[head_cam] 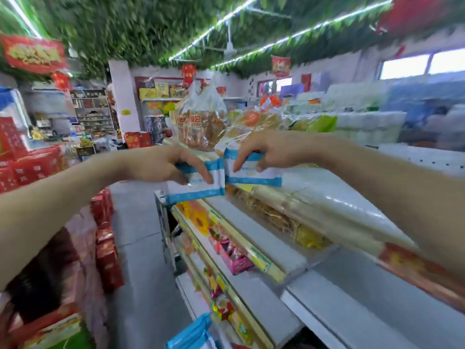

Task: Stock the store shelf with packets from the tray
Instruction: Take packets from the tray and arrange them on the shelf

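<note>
– Green foliage (125, 26) covers the shop ceiling, and a shelf unit (251, 222) runs along the right side of the grey aisle floor (136, 222). What does the person hold?

– Two white-and-blue packets, one in each of the two hands. The left hand (161, 165) has its fingers curled round the left packet (201, 185). The right hand (271, 152) grips the right packet (254, 175) from above. Both packets are in the air over the end of the top shelf (339, 197), with their inner edges meeting or nearly so.

– What crowds that spot?

– One clear bag of bread (198, 122) stands upright just behind the hands, and more bagged goods (256, 119) sit beside it on the right. The lower tiers carry yellow packs (309, 238) and one pink box (234, 258).

– Anything else nearby?

– Red boxes (105, 248) are stacked across the aisle on the left. More blue packets (193, 333) show at the bottom edge, but blur hides how many there are.
</note>
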